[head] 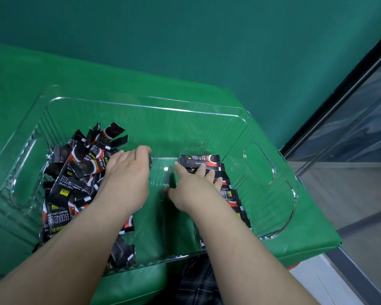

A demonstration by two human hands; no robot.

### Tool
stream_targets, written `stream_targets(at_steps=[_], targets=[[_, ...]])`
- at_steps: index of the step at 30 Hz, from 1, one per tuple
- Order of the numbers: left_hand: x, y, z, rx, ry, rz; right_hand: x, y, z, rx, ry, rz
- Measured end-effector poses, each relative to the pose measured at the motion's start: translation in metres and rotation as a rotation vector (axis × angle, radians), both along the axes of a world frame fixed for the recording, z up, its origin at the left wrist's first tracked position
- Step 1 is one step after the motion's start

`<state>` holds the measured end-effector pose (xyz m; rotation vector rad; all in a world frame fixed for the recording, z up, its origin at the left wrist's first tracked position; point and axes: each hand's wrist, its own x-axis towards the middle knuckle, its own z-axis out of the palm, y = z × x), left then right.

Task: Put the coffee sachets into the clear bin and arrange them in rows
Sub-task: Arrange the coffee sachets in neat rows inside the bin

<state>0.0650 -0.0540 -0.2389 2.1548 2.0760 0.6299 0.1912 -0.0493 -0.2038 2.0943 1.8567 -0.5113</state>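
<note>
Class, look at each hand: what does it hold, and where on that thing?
Left hand: fingers curl at the loose sachet pile; grip hidden. Right hand: holds nothing, fingers flat on the sachet row.

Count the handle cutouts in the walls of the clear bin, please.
2. One handle cutout is in the left end wall beside the loose sachet pile; the other is in the right end wall near the sachet row. No others show.

Left hand (128,172) curls knuckles-up; right hand (194,188) lies flat, fingers spread.
</note>
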Motion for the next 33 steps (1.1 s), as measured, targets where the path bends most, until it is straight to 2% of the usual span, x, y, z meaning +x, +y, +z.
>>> stream_targets(at_steps=[12, 33], targets=[[-0.001, 0.002, -0.002, -0.003, 0.017, 0.004, 0.004, 0.002, 0.000, 0.164, 0.076, -0.030], [-0.002, 0.002, -0.002, -0.005, 0.013, -0.011, 0.011, 0.002, 0.000, -0.023, 0.103, -0.003]])
